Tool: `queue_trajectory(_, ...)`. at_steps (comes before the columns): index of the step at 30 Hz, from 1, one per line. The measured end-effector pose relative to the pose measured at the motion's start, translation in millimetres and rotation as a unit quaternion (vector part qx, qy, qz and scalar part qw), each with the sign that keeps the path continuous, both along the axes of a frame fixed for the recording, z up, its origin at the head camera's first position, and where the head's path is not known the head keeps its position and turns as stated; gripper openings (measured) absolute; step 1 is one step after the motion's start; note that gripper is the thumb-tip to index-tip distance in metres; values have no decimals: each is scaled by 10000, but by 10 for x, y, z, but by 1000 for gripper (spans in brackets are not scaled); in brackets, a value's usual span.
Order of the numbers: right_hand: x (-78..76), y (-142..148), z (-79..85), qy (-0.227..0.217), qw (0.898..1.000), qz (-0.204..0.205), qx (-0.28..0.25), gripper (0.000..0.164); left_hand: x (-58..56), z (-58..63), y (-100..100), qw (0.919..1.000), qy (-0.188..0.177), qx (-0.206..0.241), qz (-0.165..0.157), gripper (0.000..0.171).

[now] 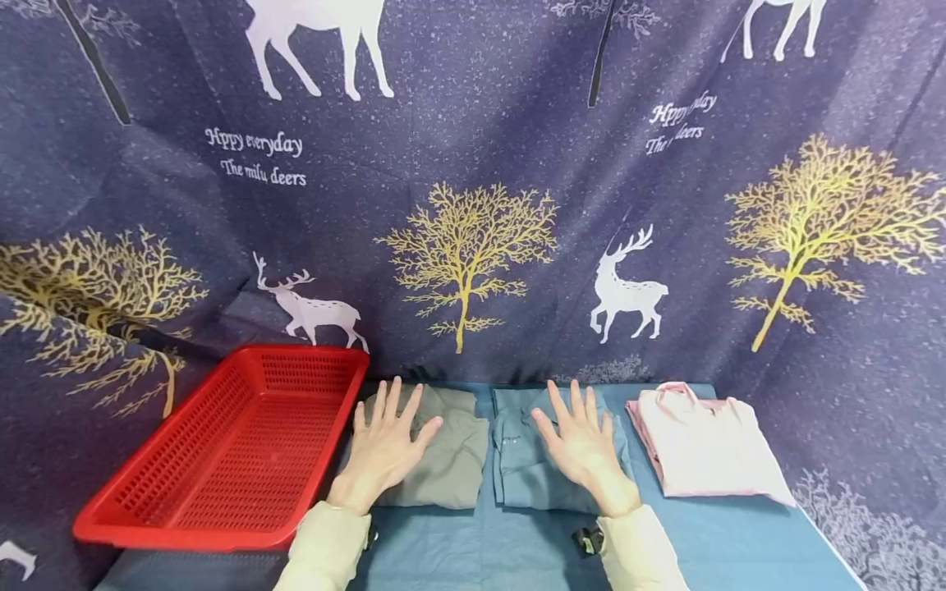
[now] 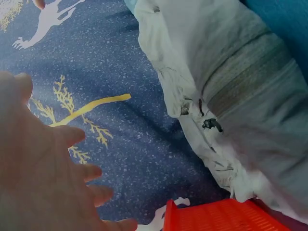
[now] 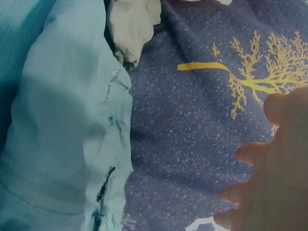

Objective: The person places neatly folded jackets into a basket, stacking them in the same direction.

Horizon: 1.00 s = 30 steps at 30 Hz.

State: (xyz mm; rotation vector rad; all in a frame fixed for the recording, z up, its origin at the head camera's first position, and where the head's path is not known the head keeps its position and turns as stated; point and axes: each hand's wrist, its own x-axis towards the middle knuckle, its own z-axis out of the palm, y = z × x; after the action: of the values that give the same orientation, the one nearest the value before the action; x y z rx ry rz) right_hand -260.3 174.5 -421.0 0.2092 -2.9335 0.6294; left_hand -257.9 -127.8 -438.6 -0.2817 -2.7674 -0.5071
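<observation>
My left hand point(image 1: 386, 447) is spread with straight fingers over a folded grey-green garment point(image 1: 451, 460), which it overlaps in the head view. In the left wrist view the same grey garment point(image 2: 245, 96) lies off to the side of the palm, apart from the fingers. My right hand point(image 1: 580, 443) is likewise spread, above a folded teal-blue garment point(image 1: 521, 468) with small dark lettering. The right wrist view shows that blue garment point(image 3: 57, 110) beside the hand point(image 3: 279, 168), with a gap between them. Neither hand holds anything.
A red perforated plastic basket point(image 1: 277, 443) with nothing in it stands on the left. A folded pale pink garment point(image 1: 709, 447) lies at the right of the blue-covered table point(image 1: 754, 542). Behind hangs a dark blue curtain point(image 1: 488, 123) printed with deer and trees.
</observation>
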Motion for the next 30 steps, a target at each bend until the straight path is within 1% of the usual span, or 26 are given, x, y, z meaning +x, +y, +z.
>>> queue_trajectory(3, 2, -7, -19, 10, 9998, 24, -173, 73, 24, 17, 10, 9999, -46, 117, -15, 74)
queue_trajectory(5, 4, -12, -28, 61, 9994, 45, -326, 71, 32, 10, 12, 9999, -53, 105, 7, 73)
queue_trajectory(9, 14, -28, -48, 110, 9979, 119, -621, 66, 23, -18, -1, 9999, 29, 131, 4, 71)
queue_trajectory(11, 16, -39, -64, 67, 9970, 172, -750, 65, 18, -16, -10, 9998, -12, 219, -27, 69)
queue_trajectory(15, 15, -76, -108, 26, 9946, 277, -1001, 64, 10, -17, -31, 9989, -307, 348, -1, 67)
queue_trajectory(18, 16, -124, -143, 76, 9931, 360, -1112, 63, 6, -27, -54, 9979, -500, 416, 48, 67)
queue_trajectory(20, 25, -163, -174, 63, 9921, 429, -1175, 63, 8, -41, -75, 9972, -573, 478, 79, 67)
queue_trajectory(24, 40, -273, -251, 44, 9888, 591, -1371, 63, 10, -83, -116, 9966, -491, 641, 185, 63)
queue_trajectory(26, 39, -342, -295, 120, 9865, 656, -1497, 62, 11, -111, -133, 9959, -462, 745, 240, 61)
queue_trajectory(30, 32, -491, -361, 246, 9806, 731, -1802, 60, -11, -198, -170, 9942, -554, 854, 353, 60)
